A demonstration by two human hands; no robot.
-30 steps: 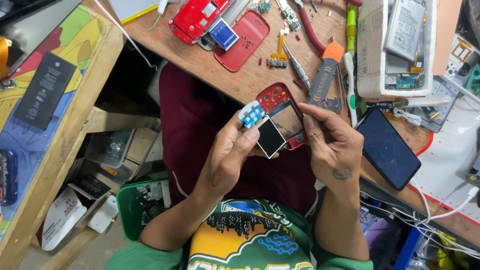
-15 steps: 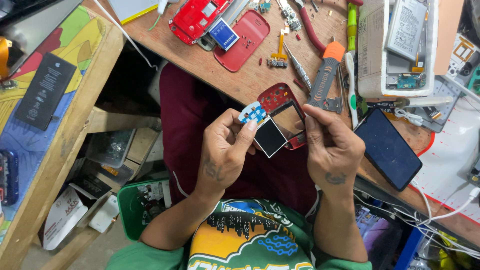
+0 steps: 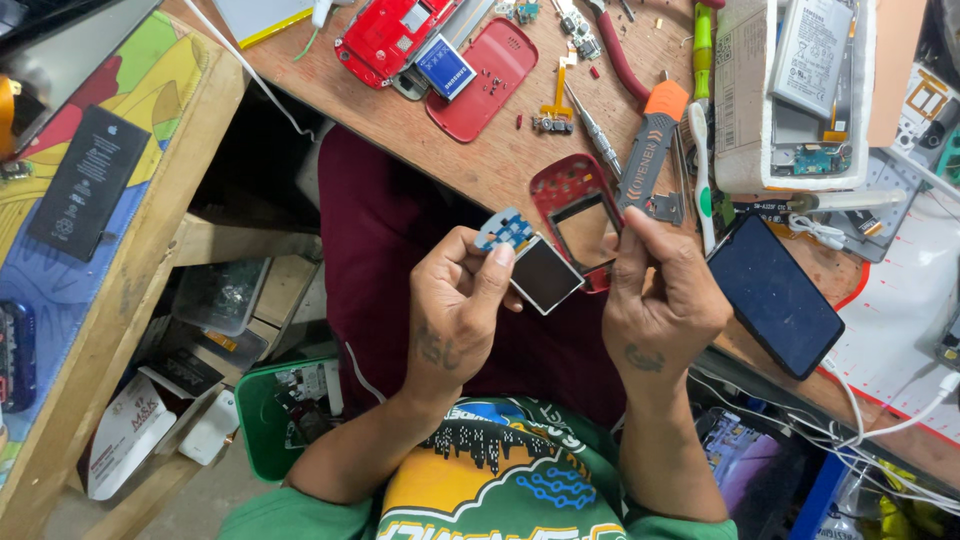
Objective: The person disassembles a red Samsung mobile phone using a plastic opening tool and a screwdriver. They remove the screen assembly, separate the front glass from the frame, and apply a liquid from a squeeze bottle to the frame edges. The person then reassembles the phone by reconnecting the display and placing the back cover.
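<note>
Red phone frame (image 3: 575, 215) is pinched by the right hand (image 3: 660, 300) at the wooden surface (image 3: 480, 150) edge, the left hand (image 3: 455, 305) pinches a small screen module (image 3: 530, 262) touching it, over open lap space

wooden workbench (image 3: 480, 165), side shelf (image 3: 120, 330), concrete floor (image 3: 215, 490)

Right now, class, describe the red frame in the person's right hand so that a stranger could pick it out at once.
Start at the wooden workbench and come down to its near edge, where the right hand pinches the red frame. It is a phone front with a rectangular window cut through it and small key holes above. The other red shells lie farther back on the bench, untouched and with no window.
</note>
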